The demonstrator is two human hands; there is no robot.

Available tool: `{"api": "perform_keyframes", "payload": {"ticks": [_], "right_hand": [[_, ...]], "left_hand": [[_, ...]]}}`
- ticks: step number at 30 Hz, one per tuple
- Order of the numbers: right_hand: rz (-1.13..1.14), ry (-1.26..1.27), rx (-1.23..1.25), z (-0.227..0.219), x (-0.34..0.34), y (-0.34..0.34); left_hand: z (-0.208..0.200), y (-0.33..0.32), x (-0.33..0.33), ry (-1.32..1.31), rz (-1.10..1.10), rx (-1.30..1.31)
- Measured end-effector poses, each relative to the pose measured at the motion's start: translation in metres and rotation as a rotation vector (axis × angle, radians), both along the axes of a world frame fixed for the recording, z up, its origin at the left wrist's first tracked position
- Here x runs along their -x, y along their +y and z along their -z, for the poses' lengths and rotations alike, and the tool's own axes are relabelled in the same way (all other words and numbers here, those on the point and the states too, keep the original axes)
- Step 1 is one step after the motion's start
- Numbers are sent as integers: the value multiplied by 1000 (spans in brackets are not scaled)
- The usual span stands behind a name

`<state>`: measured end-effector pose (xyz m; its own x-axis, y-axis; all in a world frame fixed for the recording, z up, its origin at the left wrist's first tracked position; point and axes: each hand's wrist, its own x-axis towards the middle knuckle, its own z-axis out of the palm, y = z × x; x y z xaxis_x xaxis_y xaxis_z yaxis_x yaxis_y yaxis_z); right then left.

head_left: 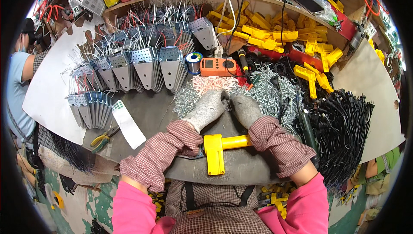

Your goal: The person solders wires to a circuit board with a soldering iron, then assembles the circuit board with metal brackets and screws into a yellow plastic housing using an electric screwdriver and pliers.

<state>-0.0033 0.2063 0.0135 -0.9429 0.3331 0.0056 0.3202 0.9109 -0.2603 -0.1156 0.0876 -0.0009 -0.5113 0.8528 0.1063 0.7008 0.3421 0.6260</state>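
Note:
My left hand (208, 108) and my right hand (246, 110), both in pale grey work gloves, meet over the middle of the bench. Their fingers are pinched together close to each other. Something small and dark shows between the fingertips, too hidden to name. Nearer to me lies a yellow T-shaped plastic housing (214, 154), its side arm passing under my right forearm. Part of a metal plate (198, 152) shows beside it. Just beyond my hands are a heap of small pinkish parts (211, 83), clear small fittings (186, 98) and a pile of long screws (273, 89).
Rows of grey metal plates with wires (146, 68) stand at the left, with pliers (104, 139) and a white strip (128, 124). Behind are a solder spool (194, 63), an orange meter (218, 66) and yellow housings (266, 31). Black cables (340, 135) lie right; a person (21, 74) sits left.

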Motion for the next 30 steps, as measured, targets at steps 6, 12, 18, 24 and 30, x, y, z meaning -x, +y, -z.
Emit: {"api": "perform_keyframes", "payload": {"ticks": [6,12,18,24,30], "right_hand": [[56,139,45,2,-9,14],[-82,398,-29,3,-7,15],[-54,289,378,-41,-53,-20],[56,375,662,-45,-96,-45],[-89,395,738,-45,-101,-64]], "left_hand": [[-31,-50,-19,-253,142,-54],[-28,-148,-70,-260,591,-197],[-12,-153,-69,-88,680,-261],[-16,-162,-64,293,772,-204],[-22,-52,-10,163,652,7]]}}
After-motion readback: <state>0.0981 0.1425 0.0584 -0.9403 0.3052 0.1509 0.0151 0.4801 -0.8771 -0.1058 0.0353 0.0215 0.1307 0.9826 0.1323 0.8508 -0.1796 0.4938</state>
